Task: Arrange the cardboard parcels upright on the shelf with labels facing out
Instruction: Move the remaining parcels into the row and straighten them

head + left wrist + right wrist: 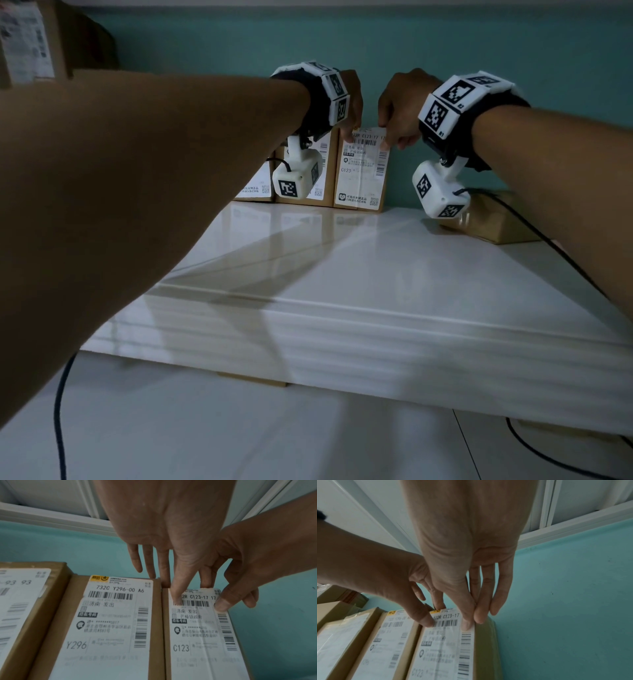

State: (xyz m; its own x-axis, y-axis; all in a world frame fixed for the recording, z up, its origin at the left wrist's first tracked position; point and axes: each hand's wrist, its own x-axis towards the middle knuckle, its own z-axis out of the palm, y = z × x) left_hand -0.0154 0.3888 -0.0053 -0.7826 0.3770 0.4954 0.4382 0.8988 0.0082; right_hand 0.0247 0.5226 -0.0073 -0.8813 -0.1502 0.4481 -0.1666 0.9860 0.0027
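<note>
The C123 parcel is standing upright at centre frame in the head view, at the right end of a row against the teal wall, its label facing out and its left edge touching the Y296 parcel. The left hand is pinching its top left corner, thumb on the barcode and fingers reaching over the top edge behind; the right hand is pinching the top right corner the same way. Judging from this, the box is being seated, so both thumbs should be pressing evenly, keeping it square and flush with its neighbour, and letting go together so it is not tipping. Another parcel is lying flat on the white shelf at right of frame, waiting to be stood up
</note>
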